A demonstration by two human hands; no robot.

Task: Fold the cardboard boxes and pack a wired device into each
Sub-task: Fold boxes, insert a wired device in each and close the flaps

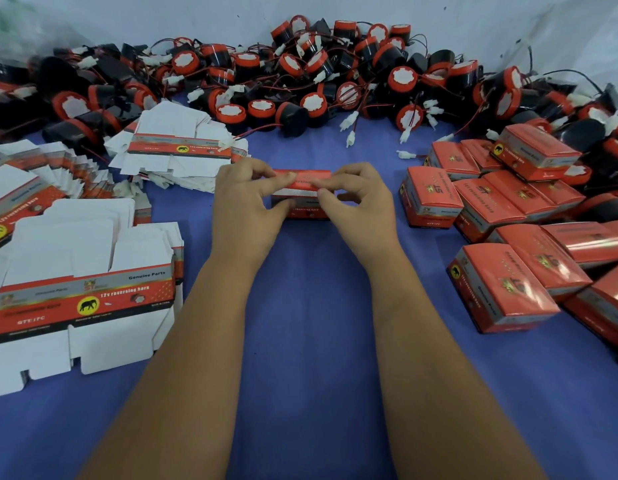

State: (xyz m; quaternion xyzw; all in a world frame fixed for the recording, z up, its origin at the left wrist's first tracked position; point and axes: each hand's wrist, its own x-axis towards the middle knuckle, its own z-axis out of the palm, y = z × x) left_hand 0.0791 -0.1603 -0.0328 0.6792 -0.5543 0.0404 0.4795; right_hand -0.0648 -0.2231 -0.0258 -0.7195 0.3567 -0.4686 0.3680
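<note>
left hand [246, 199] and right hand [361, 199] pinch the small red-and-grey printed cardboard box [302, 197] (glossy lid, white flap showing) on the blue tabletop [300, 341].

Both hands on one red box [302, 195] at table centre: left hand [246, 199] pinching its top flap, right hand [361, 200] pinching the other end. Flat box blanks [82, 296] stacked left, packed boxes [501, 292] piled right, wired devices [300, 74] heaped behind on blue tabletop [307, 341].
</note>
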